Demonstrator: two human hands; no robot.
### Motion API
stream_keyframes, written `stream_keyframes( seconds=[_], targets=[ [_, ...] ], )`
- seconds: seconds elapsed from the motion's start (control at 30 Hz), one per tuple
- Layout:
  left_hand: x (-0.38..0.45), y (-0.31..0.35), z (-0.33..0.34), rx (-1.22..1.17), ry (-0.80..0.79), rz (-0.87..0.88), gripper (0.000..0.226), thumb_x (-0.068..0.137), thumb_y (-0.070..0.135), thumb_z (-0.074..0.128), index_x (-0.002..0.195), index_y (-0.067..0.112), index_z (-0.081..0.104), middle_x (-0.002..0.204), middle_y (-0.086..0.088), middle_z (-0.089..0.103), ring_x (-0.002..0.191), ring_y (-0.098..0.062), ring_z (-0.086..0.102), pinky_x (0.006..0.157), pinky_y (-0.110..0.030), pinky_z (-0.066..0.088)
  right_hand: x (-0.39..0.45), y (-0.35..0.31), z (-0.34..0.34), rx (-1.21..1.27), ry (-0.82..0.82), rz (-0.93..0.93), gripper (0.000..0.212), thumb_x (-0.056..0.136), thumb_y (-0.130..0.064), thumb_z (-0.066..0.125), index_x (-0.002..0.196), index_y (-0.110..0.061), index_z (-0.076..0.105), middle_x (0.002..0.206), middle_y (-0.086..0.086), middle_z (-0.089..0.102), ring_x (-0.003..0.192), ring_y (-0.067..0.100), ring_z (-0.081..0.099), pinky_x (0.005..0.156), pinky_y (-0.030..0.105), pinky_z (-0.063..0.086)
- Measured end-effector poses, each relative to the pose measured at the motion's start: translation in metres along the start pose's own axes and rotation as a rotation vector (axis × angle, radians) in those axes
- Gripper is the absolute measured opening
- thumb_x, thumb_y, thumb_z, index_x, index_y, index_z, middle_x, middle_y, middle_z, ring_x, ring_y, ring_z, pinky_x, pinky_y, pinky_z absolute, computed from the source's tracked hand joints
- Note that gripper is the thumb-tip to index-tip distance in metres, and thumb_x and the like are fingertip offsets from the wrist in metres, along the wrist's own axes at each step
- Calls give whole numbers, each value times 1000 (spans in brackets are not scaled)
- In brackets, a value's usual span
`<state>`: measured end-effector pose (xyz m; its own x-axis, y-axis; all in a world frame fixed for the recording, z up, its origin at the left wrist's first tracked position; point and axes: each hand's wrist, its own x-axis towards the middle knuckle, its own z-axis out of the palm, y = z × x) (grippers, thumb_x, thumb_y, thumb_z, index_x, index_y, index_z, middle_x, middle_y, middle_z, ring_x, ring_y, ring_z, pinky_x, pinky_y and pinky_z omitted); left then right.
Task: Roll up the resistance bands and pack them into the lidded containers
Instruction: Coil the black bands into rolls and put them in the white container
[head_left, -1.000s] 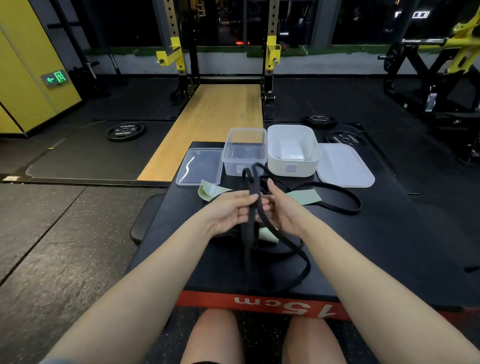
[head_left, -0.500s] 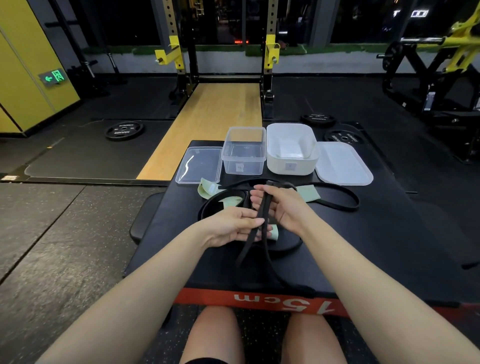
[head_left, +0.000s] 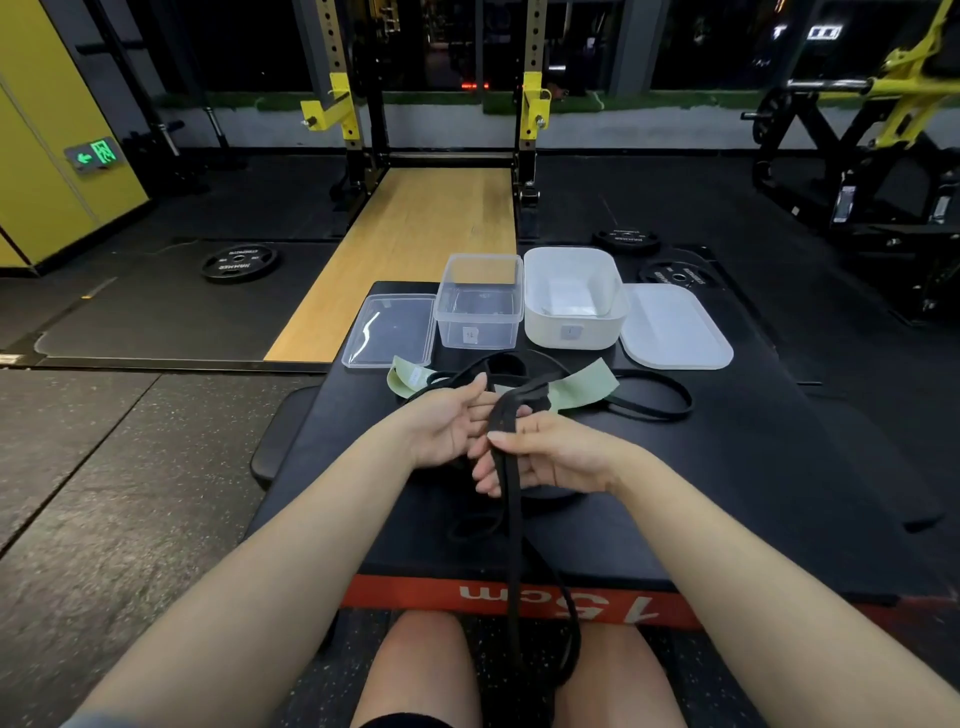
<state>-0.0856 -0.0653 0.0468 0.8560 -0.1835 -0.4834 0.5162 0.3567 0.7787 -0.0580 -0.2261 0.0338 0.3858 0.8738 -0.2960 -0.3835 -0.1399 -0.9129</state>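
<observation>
Containers, clear (head_left: 479, 304) and white (head_left: 572, 299), stand open, bandless.

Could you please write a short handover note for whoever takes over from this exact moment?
Left hand: open, fingers supporting the long black rubber resistance band.
Right hand: grip pinching that band's doubled strands; its tail hangs off the black padded platform edge.
Pale green flat band and another black loop band lie loose on the platform.
Clear plastic container and white plastic container stand open, lids beside them.
Done: nothing packed.
Left: roll all bands, pack, close lids.
</observation>
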Motion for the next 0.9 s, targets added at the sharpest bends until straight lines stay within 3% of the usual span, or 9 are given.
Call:
stream_keyframes(
  seconds=[0.1, 0.27, 0.37, 0.47, 0.6, 0.67, 0.8, 0.9],
  targets=[
    [1, 0, 4, -29, 2, -1, 32, 98, 27, 43, 102, 2, 62, 95, -8, 72, 85, -13, 70, 76, -25, 58, -2, 7, 0, -49, -98, 80, 24, 98, -15, 42, 106, -1, 59, 89, 8, 72, 84, 20, 70, 80, 30, 56],
    [6, -3, 10, -20, 99, 137, 11, 92, 4, 53, 93, 3, 64, 80, 1, 73, 71, -4, 69, 66, -18, 57, 0, 14, -5, -80, -84, 138, 27, 94, -22, 49, 110, -4, 60, 100, 10, 71, 94, 20, 69, 87, 29, 54],
    [7, 0, 7, 2, 125, 224, 12, 91, 0, 53, 93, 1, 65, 77, 2, 73, 70, -4, 69, 65, -19, 57, 3, 13, -13, 13, 60, 104, 41, 84, -35, 54, 112, -6, 60, 111, 12, 68, 101, 21, 66, 93, 31, 52],
    [6, 0, 6, 54, 105, 252, 16, 90, -1, 54, 102, -1, 65, 78, 0, 73, 71, -6, 69, 67, -21, 58, 7, 3, -22, 375, 320, -42, 46, 90, -46, 49, 99, -4, 64, 96, 12, 71, 86, 21, 71, 79, 31, 58],
    [4, -8, 8, 106, 76, 235, 18, 89, -2, 55, 104, 3, 64, 81, -1, 73, 74, -8, 70, 71, -21, 57, 16, -16, -28, 612, 563, -158, 35, 96, -34, 48, 102, 0, 53, 93, 12, 65, 74, 19, 68, 56, 24, 58],
    [2, -14, 9, 151, 21, 193, 16, 90, -2, 53, 98, 6, 64, 81, 1, 73, 76, -7, 70, 73, -21, 57, 21, -20, -27, 615, 588, -156, 30, 96, -28, 52, 106, 0, 54, 90, 12, 67, 71, 18, 69, 55, 23, 57],
    [-3, -27, 7, 288, -108, 79, 14, 91, 2, 53, 98, 7, 64, 85, 3, 73, 82, -8, 70, 76, -21, 56, 24, -19, -22, 617, 641, -176, 12, 94, -12, 55, 89, -2, 60, 66, 6, 71, 68, 12, 68, 58, 18, 56],
    [-4, -31, 1, 344, -169, 21, 17, 90, 5, 55, 103, 10, 64, 97, 0, 73, 92, -10, 69, 82, -22, 54, 22, -18, -20, 514, 632, -252, 6, 92, -5, 56, 90, -1, 60, 68, 7, 72, 64, 11, 70, 59, 20, 57]
  ],
)
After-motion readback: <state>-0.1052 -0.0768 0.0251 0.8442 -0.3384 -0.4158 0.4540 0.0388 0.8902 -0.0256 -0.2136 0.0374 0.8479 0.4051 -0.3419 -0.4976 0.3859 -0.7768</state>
